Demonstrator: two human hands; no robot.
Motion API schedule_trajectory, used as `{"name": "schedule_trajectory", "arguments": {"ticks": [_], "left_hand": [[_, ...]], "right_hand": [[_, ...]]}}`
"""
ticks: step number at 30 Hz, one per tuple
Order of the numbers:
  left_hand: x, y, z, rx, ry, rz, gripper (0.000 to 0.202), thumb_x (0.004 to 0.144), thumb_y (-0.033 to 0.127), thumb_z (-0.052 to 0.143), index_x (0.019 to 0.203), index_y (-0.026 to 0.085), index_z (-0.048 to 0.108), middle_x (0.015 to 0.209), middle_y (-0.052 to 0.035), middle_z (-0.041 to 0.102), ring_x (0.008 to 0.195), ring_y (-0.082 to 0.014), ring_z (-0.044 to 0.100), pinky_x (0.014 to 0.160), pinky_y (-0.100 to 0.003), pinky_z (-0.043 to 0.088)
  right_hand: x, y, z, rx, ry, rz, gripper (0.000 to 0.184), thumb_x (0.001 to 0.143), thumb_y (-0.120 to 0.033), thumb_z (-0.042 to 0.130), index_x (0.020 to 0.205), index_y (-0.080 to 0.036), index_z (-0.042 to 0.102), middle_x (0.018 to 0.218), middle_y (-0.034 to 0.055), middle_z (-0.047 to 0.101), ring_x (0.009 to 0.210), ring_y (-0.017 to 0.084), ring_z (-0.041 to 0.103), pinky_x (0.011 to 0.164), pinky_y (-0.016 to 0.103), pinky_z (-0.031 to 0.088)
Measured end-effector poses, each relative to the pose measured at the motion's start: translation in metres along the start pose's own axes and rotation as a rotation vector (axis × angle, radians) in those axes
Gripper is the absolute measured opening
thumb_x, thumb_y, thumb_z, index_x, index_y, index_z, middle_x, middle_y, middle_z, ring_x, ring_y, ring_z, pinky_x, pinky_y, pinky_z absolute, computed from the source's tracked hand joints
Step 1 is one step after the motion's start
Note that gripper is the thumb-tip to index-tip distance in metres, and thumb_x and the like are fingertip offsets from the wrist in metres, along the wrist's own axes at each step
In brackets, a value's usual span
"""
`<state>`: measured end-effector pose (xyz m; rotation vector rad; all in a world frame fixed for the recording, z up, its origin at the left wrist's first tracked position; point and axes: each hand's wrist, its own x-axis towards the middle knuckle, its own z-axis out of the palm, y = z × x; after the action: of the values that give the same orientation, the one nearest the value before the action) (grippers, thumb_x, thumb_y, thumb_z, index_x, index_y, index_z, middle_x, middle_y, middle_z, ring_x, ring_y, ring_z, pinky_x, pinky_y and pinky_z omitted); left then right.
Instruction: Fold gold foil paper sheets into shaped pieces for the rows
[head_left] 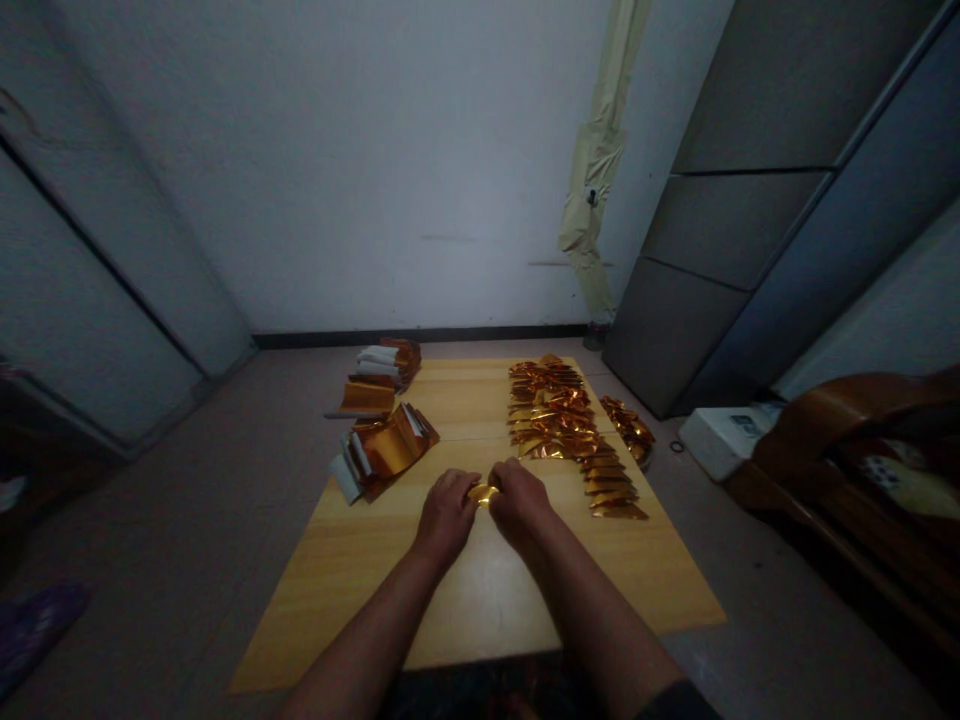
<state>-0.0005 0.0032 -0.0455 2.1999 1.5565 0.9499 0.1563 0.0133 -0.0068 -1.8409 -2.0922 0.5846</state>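
Fingers (465, 490) of the left hand (448, 517) and right hand (520, 503) curled, pinching one crumpled piece of glossy gold foil (483, 494) between them. Beyond, on the smooth wooden bench (360, 590): overlapping rows of folded foil triangles (551, 410), one foil heap (628, 430) at the right edge, two foil-and-white-paper piles (382, 445) near the left edge.

Free passage for the left hand (448, 517) and right hand (521, 503) across the near half of the wooden surface (360, 590), out to both side edges. Farther on, rows of folded gold foil (551, 420) in the way ahead of the right hand; stacked foil and white paper bundles (386, 450) blocking the far left. Only a narrow lane between those two groups, straight up the middle.
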Motion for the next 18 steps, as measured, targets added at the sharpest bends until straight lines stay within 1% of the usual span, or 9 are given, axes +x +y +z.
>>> {"name": "schedule_trajectory", "arguments": {"ticks": [6,10,12,15,18], "left_hand": [[-0.005,0.0004,0.0015,0.059,0.021,0.062,0.029,0.085,0.014,0.051,0.112,0.021,0.061,0.102,-0.0068,0.061,0.095,-0.0199,0.057,0.087,-0.035,0.05],[-0.0062,0.0007,0.0012,0.105,0.016,0.073,0.028,0.087,0.015,0.05,0.113,0.021,0.06,0.103,-0.0073,0.061,0.097,-0.0205,0.057,0.088,-0.036,0.049],[-0.0066,0.001,0.0009,0.13,0.013,0.074,0.027,0.088,0.017,0.051,0.114,0.021,0.059,0.105,-0.007,0.061,0.097,-0.0203,0.058,0.087,-0.035,0.049],[-0.0074,0.0028,0.0001,0.177,0.004,0.086,0.026,0.089,0.018,0.051,0.113,0.021,0.059,0.106,-0.007,0.061,0.097,-0.0203,0.058,0.086,-0.034,0.049],[-0.0084,0.0049,-0.0006,0.226,-0.006,0.106,0.021,0.089,0.018,0.051,0.106,0.021,0.062,0.105,-0.0071,0.061,0.095,-0.0205,0.058,0.084,-0.034,0.049]], "right_hand": [[0.0027,0.0016,0.0018,0.007,-0.007,-0.037,0.017,0.072,-0.011,0.054,0.084,-0.022,0.062,0.091,0.001,0.059,0.086,0.015,0.05,0.067,0.025,0.027],[0.0026,0.0031,0.004,0.041,0.02,-0.042,0.019,0.072,-0.013,0.055,0.088,-0.022,0.062,0.092,0.0008,0.061,0.086,0.015,0.051,0.069,0.024,0.029],[0.0017,0.0038,0.0044,0.058,0.036,-0.05,0.019,0.073,-0.014,0.056,0.09,-0.022,0.062,0.092,0.0005,0.062,0.086,0.015,0.051,0.069,0.024,0.029],[0.0,0.004,0.0034,0.081,0.045,-0.051,0.014,0.077,-0.02,0.057,0.089,-0.022,0.064,0.091,0.0004,0.062,0.084,0.014,0.052,0.069,0.024,0.03],[-0.0018,0.0028,0.0011,0.097,0.031,-0.046,0.012,0.08,-0.024,0.059,0.088,-0.023,0.066,0.091,0.0006,0.063,0.084,0.014,0.053,0.068,0.023,0.031]]}}
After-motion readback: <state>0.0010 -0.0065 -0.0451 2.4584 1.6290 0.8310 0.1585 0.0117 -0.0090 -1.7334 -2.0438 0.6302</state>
